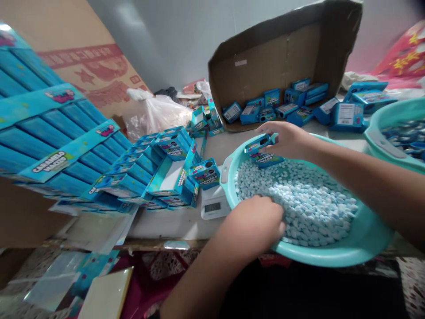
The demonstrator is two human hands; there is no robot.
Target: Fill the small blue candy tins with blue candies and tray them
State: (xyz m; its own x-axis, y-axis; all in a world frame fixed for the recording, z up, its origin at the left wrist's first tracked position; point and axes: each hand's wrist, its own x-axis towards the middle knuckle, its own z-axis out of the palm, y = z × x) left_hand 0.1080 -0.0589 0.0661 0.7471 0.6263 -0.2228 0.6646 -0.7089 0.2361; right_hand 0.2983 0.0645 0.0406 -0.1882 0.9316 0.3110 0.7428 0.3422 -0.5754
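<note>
A turquoise plastic basin (pixel 372 241) holds a heap of small pale-blue candies (pixel 312 208). Over its far left side, my right hand (pixel 282 141) grips a blue candy box (pixel 265 158) held tilted just above the candies. My left hand (pixel 255 221) is curled down at the near left of the heap; its fingertips and whatever they hold are hidden. Left of the basin, another blue candy box (pixel 205 173) stands upright on a small white scale (pixel 212 208), whose display is too blurred to read.
Partly filled blue display trays (pixel 169 177) sit left of the scale, beside a tall stack of full trays (pixel 56 128). Behind the basin, a brown carton (pixel 259 73) lies on its side with loose blue boxes. A second turquoise basin (pixel 385 137) is at right.
</note>
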